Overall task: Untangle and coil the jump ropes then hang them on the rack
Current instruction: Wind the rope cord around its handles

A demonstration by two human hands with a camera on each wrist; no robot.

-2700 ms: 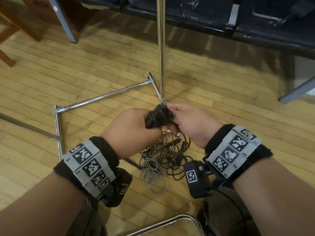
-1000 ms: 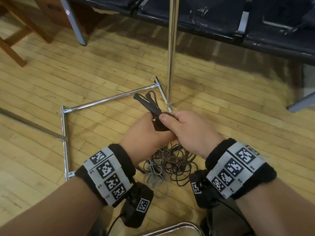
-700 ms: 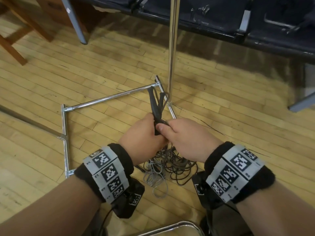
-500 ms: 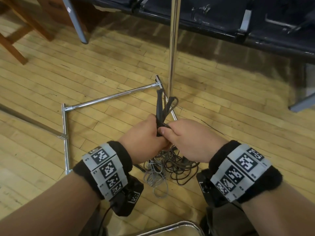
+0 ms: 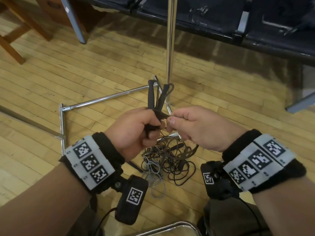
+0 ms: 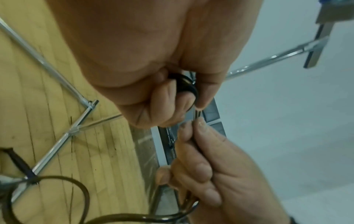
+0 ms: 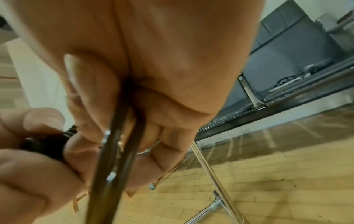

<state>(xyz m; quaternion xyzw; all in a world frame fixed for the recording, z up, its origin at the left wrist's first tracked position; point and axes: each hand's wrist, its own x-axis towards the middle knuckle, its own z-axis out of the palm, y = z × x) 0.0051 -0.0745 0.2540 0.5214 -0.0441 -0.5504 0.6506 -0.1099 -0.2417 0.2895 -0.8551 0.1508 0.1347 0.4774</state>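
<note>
With our left hand gripping the coiled jump rope and our right hand pinching its cord beside it, we should keep the wrap tight, above the tangled ropes below and the rack ahead.

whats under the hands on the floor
Below the left hand and right hand, a tangled pile of ropes lies on the wooden floor. The hands cover its upper edge.
</note>
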